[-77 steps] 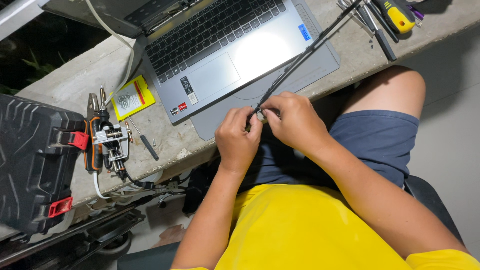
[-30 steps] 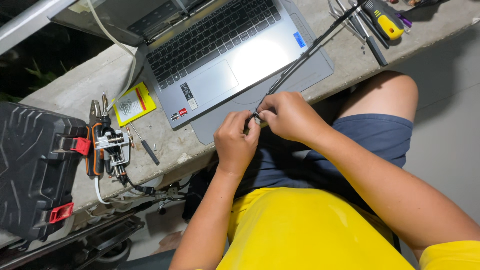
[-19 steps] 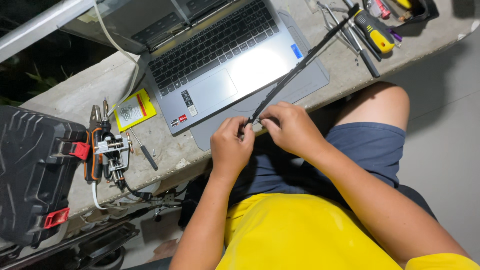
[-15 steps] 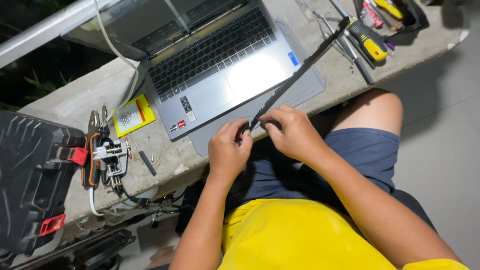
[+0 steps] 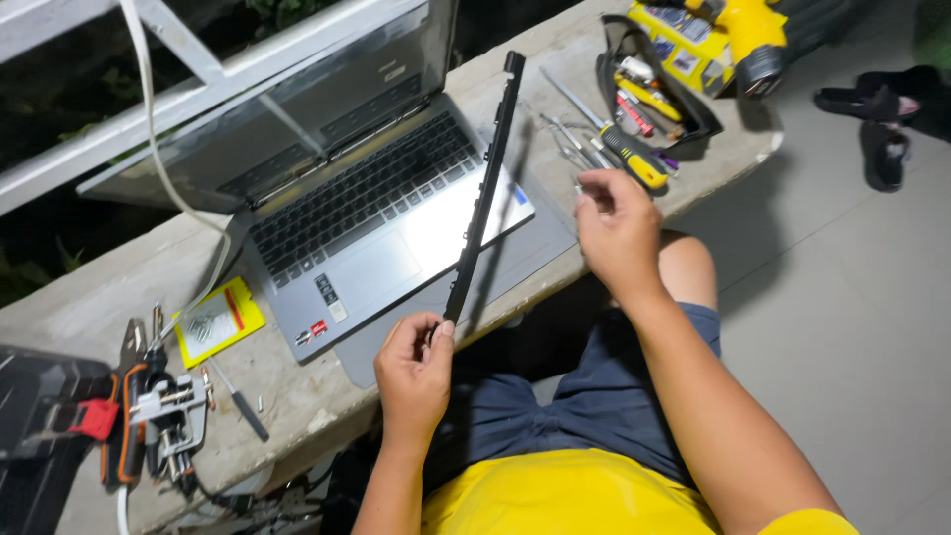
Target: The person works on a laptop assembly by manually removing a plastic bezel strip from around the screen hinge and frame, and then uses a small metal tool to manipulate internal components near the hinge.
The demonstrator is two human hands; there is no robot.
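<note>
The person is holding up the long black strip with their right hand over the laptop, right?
Not quite. The head view shows the left hand pinching the lower end of the long black strip over the laptop. The right hand is off it, raised near the screwdrivers.

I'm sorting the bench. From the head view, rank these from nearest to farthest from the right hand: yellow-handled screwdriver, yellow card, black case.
From the right hand:
1. Yellow-handled screwdriver, just above the hand on the ledge.
2. Yellow card, far left of the laptop.
3. Black case, at the left edge.
</note>
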